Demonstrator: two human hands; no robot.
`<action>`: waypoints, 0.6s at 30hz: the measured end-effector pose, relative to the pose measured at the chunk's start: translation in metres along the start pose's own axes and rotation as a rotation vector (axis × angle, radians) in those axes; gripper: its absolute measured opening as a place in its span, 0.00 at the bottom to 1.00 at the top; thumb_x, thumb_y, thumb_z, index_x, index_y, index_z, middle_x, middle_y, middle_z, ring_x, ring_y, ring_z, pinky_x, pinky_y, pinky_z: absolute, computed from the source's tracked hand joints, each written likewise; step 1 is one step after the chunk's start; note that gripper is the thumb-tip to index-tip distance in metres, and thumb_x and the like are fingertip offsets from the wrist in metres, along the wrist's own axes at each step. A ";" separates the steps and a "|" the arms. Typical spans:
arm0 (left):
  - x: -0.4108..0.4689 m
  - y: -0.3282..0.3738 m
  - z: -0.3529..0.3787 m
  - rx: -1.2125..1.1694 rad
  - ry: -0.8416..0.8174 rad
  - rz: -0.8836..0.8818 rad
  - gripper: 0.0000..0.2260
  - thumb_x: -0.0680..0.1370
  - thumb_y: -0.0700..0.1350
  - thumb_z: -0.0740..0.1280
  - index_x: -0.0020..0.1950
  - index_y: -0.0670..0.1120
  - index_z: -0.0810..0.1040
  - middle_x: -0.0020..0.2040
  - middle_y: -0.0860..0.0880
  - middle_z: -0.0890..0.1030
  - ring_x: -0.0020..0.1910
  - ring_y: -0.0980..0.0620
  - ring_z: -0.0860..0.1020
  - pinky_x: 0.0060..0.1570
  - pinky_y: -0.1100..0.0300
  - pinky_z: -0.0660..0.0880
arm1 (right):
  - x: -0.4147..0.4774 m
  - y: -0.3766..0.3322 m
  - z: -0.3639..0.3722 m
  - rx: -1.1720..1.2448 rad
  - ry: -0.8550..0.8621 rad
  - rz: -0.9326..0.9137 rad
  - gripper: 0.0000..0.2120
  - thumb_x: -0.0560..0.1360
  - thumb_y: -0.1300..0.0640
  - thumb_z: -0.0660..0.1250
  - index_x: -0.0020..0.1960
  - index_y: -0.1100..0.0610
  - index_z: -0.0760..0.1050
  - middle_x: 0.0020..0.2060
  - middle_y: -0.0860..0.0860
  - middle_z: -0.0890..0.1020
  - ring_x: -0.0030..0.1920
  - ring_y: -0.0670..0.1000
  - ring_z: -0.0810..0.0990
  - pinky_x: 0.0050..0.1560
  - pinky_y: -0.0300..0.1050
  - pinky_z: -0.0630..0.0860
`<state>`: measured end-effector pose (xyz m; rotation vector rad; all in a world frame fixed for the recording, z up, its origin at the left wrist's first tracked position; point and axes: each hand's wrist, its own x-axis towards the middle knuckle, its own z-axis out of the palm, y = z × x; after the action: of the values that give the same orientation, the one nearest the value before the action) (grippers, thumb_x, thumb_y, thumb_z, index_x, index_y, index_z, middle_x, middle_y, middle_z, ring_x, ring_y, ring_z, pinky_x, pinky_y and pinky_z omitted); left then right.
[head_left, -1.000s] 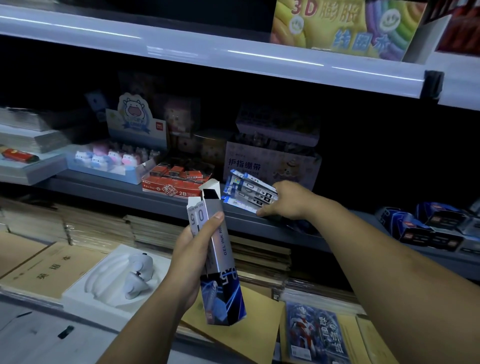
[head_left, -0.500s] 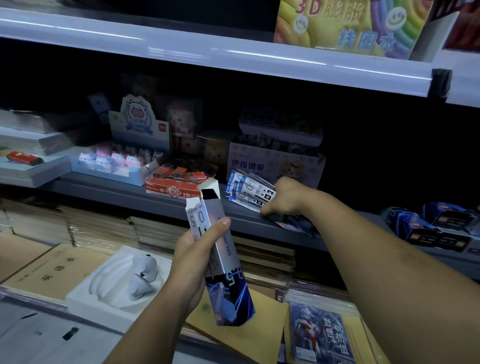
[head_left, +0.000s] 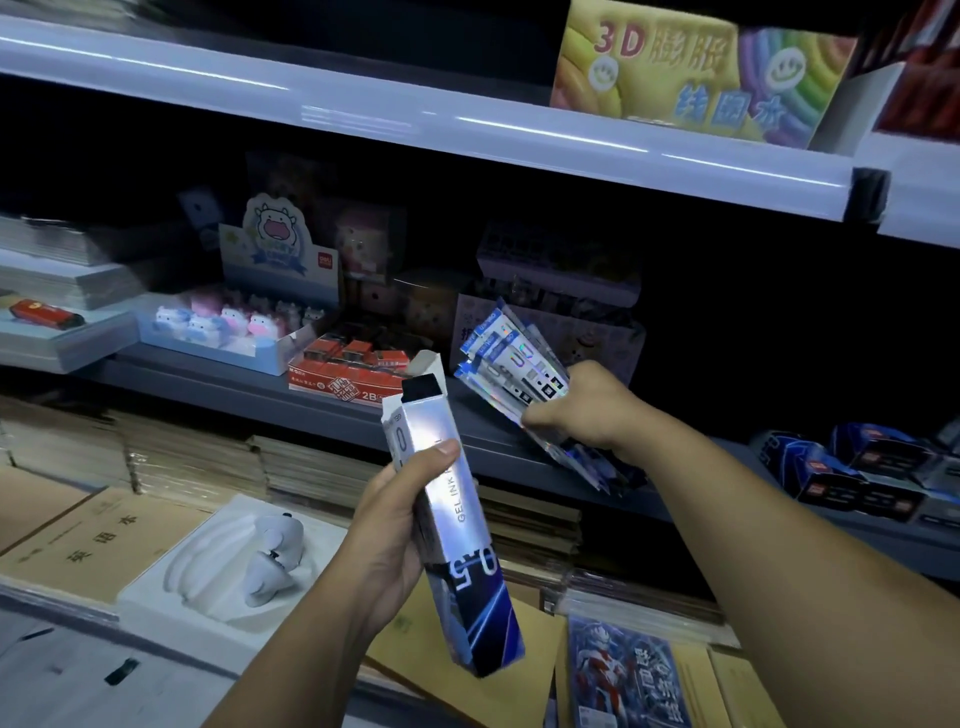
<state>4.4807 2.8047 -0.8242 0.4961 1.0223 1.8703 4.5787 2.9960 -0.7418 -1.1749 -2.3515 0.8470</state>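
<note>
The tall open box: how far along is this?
Done: the box, in the left grip, has its top flap open. In hand: the right grip holds a bundle of refill packets above the shelf. Left, probably: sliding them into the opening, where none shows yet, and closing the flap.

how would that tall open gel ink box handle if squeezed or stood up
Probably light: the left hand holds the gel ink box tilted in one grip. Likely dents easily, as its top flap stands open. Tall and narrow, so apt to tip.
</note>
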 end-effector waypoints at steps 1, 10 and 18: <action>-0.001 -0.001 0.002 0.001 -0.041 0.002 0.26 0.60 0.54 0.79 0.53 0.43 0.83 0.49 0.41 0.84 0.48 0.43 0.82 0.57 0.44 0.80 | -0.006 -0.001 -0.001 0.033 -0.002 -0.032 0.07 0.67 0.59 0.76 0.39 0.63 0.81 0.30 0.51 0.79 0.31 0.50 0.76 0.36 0.43 0.73; -0.021 -0.010 0.040 -0.141 -0.401 0.032 0.34 0.58 0.57 0.83 0.62 0.49 0.82 0.51 0.44 0.79 0.46 0.48 0.78 0.49 0.51 0.74 | -0.072 0.001 0.026 -0.003 -0.159 -0.195 0.13 0.69 0.48 0.74 0.46 0.56 0.81 0.42 0.49 0.87 0.43 0.46 0.84 0.43 0.45 0.81; -0.022 -0.021 0.049 -0.122 -0.322 -0.030 0.25 0.60 0.53 0.78 0.56 0.50 0.85 0.55 0.45 0.84 0.50 0.50 0.83 0.47 0.58 0.82 | -0.096 -0.023 0.017 -0.327 -0.348 -0.172 0.02 0.81 0.49 0.60 0.49 0.44 0.71 0.50 0.55 0.75 0.55 0.60 0.81 0.52 0.46 0.74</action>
<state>4.5361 2.8128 -0.8116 0.6795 0.6945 1.7433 4.6114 2.9011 -0.7459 -0.9820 -2.9155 0.6680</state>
